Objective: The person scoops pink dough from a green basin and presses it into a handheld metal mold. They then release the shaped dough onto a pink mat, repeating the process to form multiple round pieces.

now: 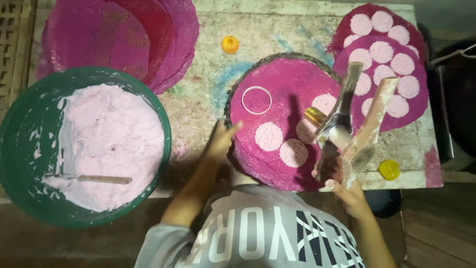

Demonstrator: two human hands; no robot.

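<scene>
My left hand (221,141) rests with fingers apart on the left edge of a round magenta sheet (285,84), which lies on a stack over a woven tray. My right hand (344,188) grips a metal scraper (339,116) and a flat wooden strip (374,116), both raised over the sheet's right side. Pale pink discs (268,136) lie on the sheet, and a white ring (256,100) sits near its upper left.
A green basin (20,134) of pale pink paste stands at the left with a stick (94,178) in it. Magenta sheets (119,39) are piled at top left. More sheets (416,106) with several discs lie at top right. An orange cap (229,44) and a yellow cap (389,169) sit on the table.
</scene>
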